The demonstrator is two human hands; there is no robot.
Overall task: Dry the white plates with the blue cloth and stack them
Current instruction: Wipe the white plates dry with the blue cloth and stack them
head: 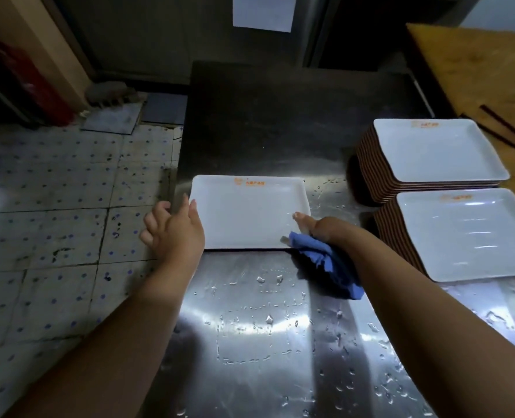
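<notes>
A white rectangular plate (pixel 247 211) with an orange logo lies flat on the wet steel table (pixel 265 327). My left hand (pixel 171 230) rests at its left edge, the thumb over the rim and the fingers spread loosely. My right hand (pixel 316 227) grips the crumpled blue cloth (pixel 325 263) at the plate's near right corner, its thumb lying on the plate. Two stacks of white plates with brown undersides stand at the right: a far stack (pixel 434 149) and a near stack (pixel 470 233) whose top plate shows water streaks.
The table's left edge runs just beside my left hand, with a dirty tiled floor (pixel 69 221) below. A wooden counter (pixel 485 70) with dark chopsticks (pixel 509 131) lies at the far right. Water drops cover the near part of the table.
</notes>
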